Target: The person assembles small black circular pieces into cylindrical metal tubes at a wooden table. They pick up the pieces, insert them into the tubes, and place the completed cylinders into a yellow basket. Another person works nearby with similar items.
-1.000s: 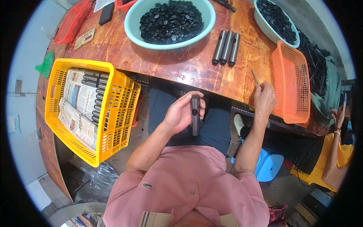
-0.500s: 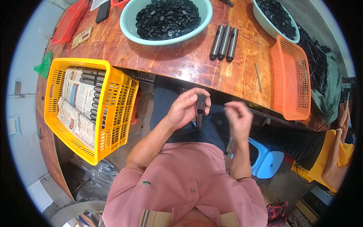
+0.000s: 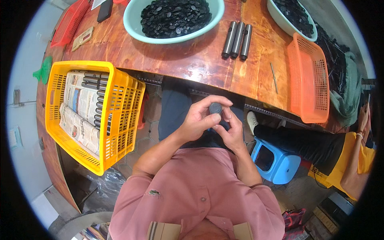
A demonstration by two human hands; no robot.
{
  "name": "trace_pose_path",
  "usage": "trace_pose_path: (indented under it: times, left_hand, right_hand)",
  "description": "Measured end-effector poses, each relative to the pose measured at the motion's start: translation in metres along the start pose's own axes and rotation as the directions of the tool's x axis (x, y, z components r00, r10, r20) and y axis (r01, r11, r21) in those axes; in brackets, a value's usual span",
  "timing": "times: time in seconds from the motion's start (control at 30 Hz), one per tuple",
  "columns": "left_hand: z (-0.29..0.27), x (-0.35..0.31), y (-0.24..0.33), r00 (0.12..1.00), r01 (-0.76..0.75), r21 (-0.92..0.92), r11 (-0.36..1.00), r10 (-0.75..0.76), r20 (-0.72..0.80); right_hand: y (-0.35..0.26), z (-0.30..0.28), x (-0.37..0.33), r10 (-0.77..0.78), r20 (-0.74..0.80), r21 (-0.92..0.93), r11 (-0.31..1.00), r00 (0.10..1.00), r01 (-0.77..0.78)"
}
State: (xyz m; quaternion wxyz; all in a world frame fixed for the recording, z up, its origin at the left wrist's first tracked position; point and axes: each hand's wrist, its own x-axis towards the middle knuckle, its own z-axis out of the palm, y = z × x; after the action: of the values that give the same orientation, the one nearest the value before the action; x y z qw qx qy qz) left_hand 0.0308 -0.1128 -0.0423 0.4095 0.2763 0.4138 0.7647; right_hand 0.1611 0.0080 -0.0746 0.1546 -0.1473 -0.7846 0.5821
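Note:
A dark metal tube (image 3: 215,108) is held end-up over my lap, its round black end facing me. The thumb and fingers of my left hand (image 3: 202,118) wrap round it near that end. My right hand (image 3: 230,130) closes on the same tube from the right, lower down. Whether something small is also pinched there is hidden. On the table beyond lie three similar metal tubes (image 3: 237,40), side by side. A thin metal rod (image 3: 273,78) lies to their right.
A yellow crate (image 3: 106,156) with newspaper and several dark tubes stands at left. Pale green basins (image 3: 172,40) (image 3: 280,22) hold black parts. An orange basket (image 3: 308,80) sits on the table's right. A blue stool (image 3: 282,164) and another person's leg (image 3: 300,144) are at right.
My right hand has moved left from apart onto the tube. The tube has tipped so its black end faces up at me. The view has shifted slightly.

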Motion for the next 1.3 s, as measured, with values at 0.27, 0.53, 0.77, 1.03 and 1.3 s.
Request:
trace_pose_path:
  times: [0.27,0.53,0.77,1.03,1.3]
  left_hand:
    - [0.0,-0.001,-0.002,0.985,0.048,-0.051,0.998,-0.056,-0.16]
    - [0.008,-0.006,0.019,0.972,0.088,-0.111,0.99,-0.109,-0.206]
    - [0.008,-0.005,0.028,0.96,0.108,-0.062,0.992,-0.12,-0.252]
    - [0.005,-0.006,0.025,0.976,0.164,-0.006,0.986,-0.163,-0.142]
    - [0.018,-0.007,-0.008,0.971,0.206,0.012,0.978,-0.203,-0.128]
  right_hand:
    - [0.004,0.013,-0.014,0.218,0.148,0.431,0.864,0.965,-0.261]
    - [0.013,0.002,-0.022,0.147,0.181,0.342,0.918,0.972,-0.202]
    - [-0.004,0.003,-0.019,-0.003,-0.018,-0.031,1.0,1.0,0.002]
    - [0.018,0.006,-0.03,0.199,0.13,0.412,0.88,0.971,-0.236]
    - [0.019,0.015,-0.02,0.122,-0.11,0.333,0.94,0.986,-0.079]
